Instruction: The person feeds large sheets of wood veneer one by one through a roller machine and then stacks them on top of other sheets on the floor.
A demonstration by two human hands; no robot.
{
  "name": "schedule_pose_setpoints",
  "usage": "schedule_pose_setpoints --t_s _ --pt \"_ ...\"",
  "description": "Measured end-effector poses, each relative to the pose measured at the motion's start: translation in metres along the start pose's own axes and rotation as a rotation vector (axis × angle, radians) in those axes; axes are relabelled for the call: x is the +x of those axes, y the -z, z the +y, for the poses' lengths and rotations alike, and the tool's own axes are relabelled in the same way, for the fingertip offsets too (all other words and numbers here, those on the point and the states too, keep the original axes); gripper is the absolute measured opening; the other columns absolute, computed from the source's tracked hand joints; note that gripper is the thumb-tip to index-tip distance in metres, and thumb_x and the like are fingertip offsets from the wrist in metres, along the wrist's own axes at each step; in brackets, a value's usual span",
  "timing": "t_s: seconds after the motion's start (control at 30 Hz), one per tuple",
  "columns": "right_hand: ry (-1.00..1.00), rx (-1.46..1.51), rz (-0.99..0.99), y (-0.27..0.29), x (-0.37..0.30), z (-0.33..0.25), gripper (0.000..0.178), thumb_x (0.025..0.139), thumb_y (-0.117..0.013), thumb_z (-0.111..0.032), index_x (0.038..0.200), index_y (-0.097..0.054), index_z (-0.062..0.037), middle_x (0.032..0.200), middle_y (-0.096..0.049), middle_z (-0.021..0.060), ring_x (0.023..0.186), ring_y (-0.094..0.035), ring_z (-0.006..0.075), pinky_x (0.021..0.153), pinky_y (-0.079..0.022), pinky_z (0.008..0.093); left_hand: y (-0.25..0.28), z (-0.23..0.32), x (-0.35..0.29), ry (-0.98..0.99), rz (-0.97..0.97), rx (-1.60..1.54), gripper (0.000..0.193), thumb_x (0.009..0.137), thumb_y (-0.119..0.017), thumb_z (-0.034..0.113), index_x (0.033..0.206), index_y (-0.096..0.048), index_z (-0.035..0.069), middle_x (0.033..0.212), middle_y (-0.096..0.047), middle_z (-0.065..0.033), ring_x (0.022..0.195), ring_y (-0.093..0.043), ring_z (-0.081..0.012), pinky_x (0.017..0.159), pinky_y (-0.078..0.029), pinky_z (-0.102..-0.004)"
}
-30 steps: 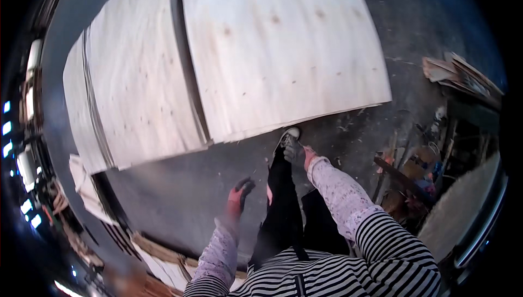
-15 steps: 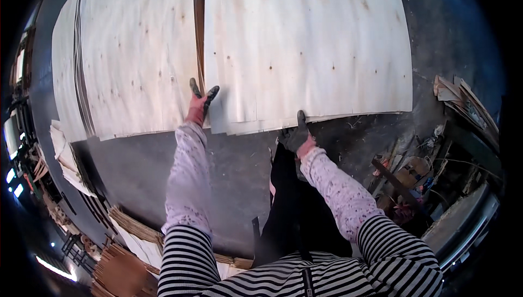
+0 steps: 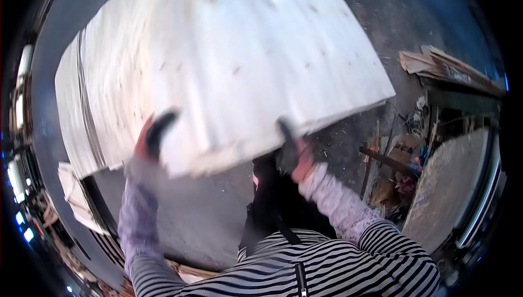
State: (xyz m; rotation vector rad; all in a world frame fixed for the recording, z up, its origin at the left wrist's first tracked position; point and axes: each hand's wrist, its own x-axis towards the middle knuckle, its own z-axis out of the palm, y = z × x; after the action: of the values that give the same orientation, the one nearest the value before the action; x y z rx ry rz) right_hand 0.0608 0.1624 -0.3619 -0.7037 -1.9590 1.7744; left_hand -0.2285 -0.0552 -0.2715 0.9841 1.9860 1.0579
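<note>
A wide, pale wood veneer sheet (image 3: 245,79) with small knots lies skewed across the top of a stack. My right hand (image 3: 293,155), in a dark and pink glove, is closed on its near edge, thumb on top and fingers hidden beneath. At the sheet's near left corner is my left hand (image 3: 152,136), gloved alike and smeared by motion, its thumb over the sheet and its other fingers mostly out of sight. More veneer sheets (image 3: 111,79) lie flat under and left of this one, with a dark gap running between two piles.
Broken veneer pieces (image 3: 436,68) stick out at the right. Below them is a heap of scraps (image 3: 400,177) beside a large pale board (image 3: 449,188). Another low veneer pile (image 3: 76,193) stands at the left. Grey floor (image 3: 212,215) shows around my legs.
Both hands have shifted left and nearer to me with the veneer sheet, which has turned and now overlaps the left pile, covering the gap. My view has swung as well.
</note>
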Motion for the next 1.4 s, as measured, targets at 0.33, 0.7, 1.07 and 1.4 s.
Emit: schedule_pose_setpoints --t_s 0.33,0.7,1.07,1.4 --pt "-0.759 -0.323 -0.259 0.215 -0.012 0.075 0.078 0.075 -0.065 -0.042 0.133 -0.030 -0.0037 0.127 -0.045 0.0149 0.117 -0.043 0.0225 0.099 -0.033 0.0302 0.041 0.026 -0.270 1.369 0.117 -0.418 0.042 0.072 -0.069 0.016 0.108 -0.054 0.000 0.090 -0.062 -0.0103 0.078 -0.061 -0.0230 0.067 -0.051 -0.0358" --pt "-1.254 0.179 0.075 0.283 -0.050 0.270 0.070 0.066 -0.073 -0.036 0.118 -0.047 0.0028 0.122 -0.048 0.0150 0.110 -0.046 0.0211 0.097 -0.032 0.0324 0.025 -0.101 -0.150 1.129 0.503 -0.319 0.050 0.079 -0.063 0.033 0.114 -0.049 0.001 0.091 -0.061 -0.0097 0.073 -0.059 -0.0189 0.065 -0.050 -0.0326" --pt "-0.765 0.287 -0.071 0.280 0.005 -0.004 0.042 0.070 -0.072 -0.020 0.104 -0.057 -0.0001 0.091 -0.063 0.0084 0.077 -0.061 0.0171 0.068 -0.050 0.0285 0.052 0.089 -0.092 0.644 0.278 -0.506 0.046 0.080 -0.062 0.028 0.113 -0.049 0.000 0.092 -0.061 -0.0095 0.075 -0.060 -0.0190 0.066 -0.050 -0.0319" --pt "-0.515 0.243 -0.009 0.279 -0.043 -0.255 0.022 0.077 -0.065 -0.017 0.091 -0.061 -0.0012 0.081 -0.063 0.0047 0.071 -0.060 0.0123 0.063 -0.049 0.0246 0.034 0.232 -0.074 0.453 0.272 -0.379 0.033 0.075 -0.065 0.009 0.103 -0.054 -0.005 0.089 -0.062 -0.0078 0.079 -0.059 -0.0133 0.070 -0.049 -0.0242"
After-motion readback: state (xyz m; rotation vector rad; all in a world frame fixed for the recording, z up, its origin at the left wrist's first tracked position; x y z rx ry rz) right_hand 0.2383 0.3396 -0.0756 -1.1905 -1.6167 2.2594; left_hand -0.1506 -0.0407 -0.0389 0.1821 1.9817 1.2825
